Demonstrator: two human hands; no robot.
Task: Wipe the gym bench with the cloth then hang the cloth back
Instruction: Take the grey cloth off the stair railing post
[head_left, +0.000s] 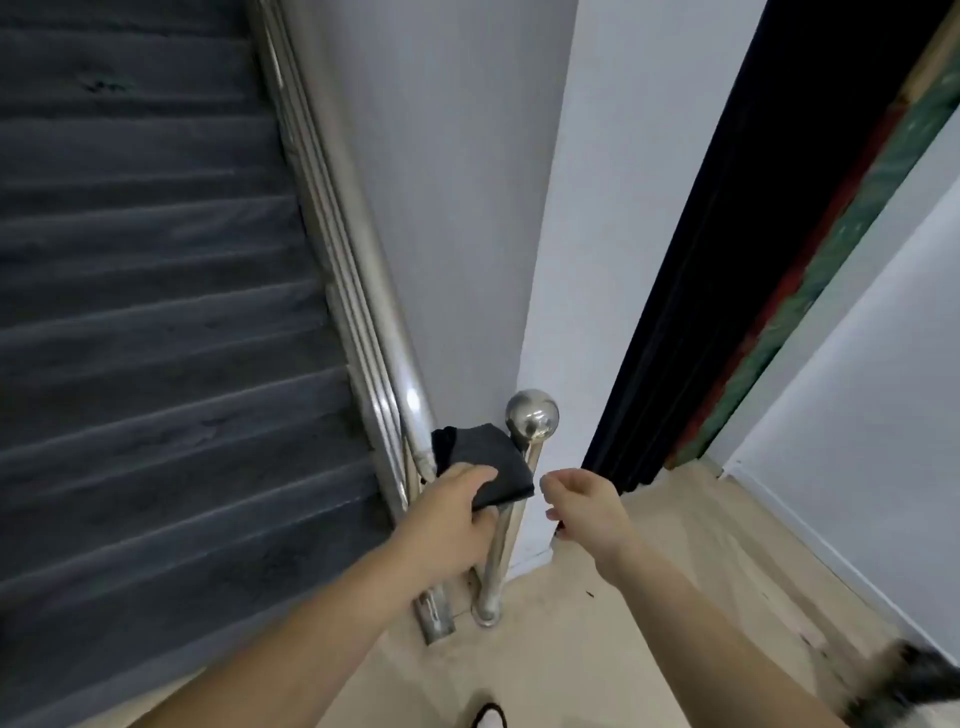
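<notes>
A dark grey cloth (483, 462) is draped over the low end of a shiny steel stair handrail (384, 312), beside the ball-topped newel post (532, 413). My left hand (457, 512) grips the cloth's lower front edge, thumb on top. My right hand (582, 501) hovers just right of the cloth and post, fingers loosely curled, holding nothing. No gym bench is in view.
Dark carpeted stairs (156, 338) rise on the left. A white wall column (587, 234) stands behind the post, with a black door frame (727, 234) to its right. Beige floor (597, 649) lies below, with a shoe tip (488, 719) at the bottom edge.
</notes>
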